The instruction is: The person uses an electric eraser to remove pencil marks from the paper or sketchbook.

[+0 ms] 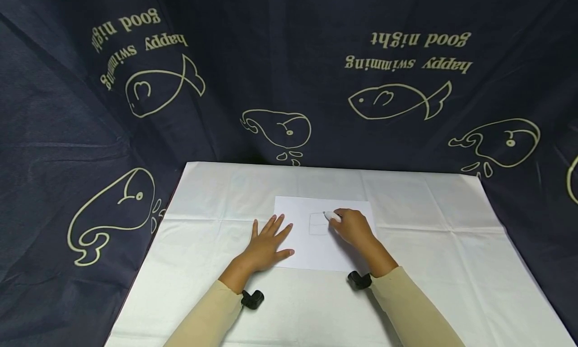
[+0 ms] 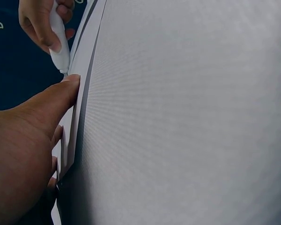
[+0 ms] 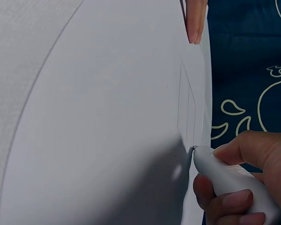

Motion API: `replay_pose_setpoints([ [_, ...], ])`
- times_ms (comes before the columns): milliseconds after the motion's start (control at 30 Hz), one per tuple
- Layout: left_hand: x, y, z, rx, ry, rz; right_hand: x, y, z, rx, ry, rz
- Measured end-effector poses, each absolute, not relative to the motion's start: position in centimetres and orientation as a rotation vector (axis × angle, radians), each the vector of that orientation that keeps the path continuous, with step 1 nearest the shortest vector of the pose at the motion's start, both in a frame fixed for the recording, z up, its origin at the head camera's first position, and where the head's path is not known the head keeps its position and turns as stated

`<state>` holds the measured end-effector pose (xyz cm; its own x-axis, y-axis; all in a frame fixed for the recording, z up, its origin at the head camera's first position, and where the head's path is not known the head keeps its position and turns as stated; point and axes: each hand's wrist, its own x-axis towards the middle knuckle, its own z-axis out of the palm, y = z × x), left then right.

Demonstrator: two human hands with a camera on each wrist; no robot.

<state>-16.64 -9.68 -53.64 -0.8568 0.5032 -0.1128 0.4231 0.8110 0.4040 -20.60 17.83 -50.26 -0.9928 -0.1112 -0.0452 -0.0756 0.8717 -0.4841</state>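
white pen [image 3: 225, 176] gripped in a right hand [image 1: 354, 227], its tip meeting a sheet of paper [image 1: 311, 254].
from where i stand, the tip juts left past the fingers and thumb wrapped round the pen's body, beside thin drawn lines [image 1: 317, 224]. the left hand [image 1: 263, 247] rests, fingers spread, over the sheet's left edge. below is a white-covered table [image 1: 217, 191]; beyond, dark cloth [image 1: 271, 61] printed with fish.

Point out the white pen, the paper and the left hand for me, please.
White pen [image 3: 230, 178]: right wrist view, on its barrel.
Paper [image 1: 318, 251]: head view, on a bare lower part.
Left hand [image 1: 263, 249]: head view, on its back.
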Motion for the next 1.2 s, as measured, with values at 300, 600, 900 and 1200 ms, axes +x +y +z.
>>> replay_pose_setpoints([
  [300, -16.66, -9.63, -53.75, 0.726, 2.782, 0.549, -20.55, 17.79, -50.21, -0.134, 2.983, -0.775],
  [600, -16.67, -9.59, -53.65, 0.724, 2.783, 0.54, -20.63, 17.79, -50.34, -0.15, 2.978, -0.765],
  [900, -16.67, -9.67, -53.65, 0.726, 2.785, 0.543, -20.59, 17.68, -50.35, -0.146, 2.958, -0.781],
  [1200, -16.66, -9.66, -53.66, 0.725, 2.788, 0.54, -20.6, 17.68, -50.44, -0.143, 2.959, -0.783],
])
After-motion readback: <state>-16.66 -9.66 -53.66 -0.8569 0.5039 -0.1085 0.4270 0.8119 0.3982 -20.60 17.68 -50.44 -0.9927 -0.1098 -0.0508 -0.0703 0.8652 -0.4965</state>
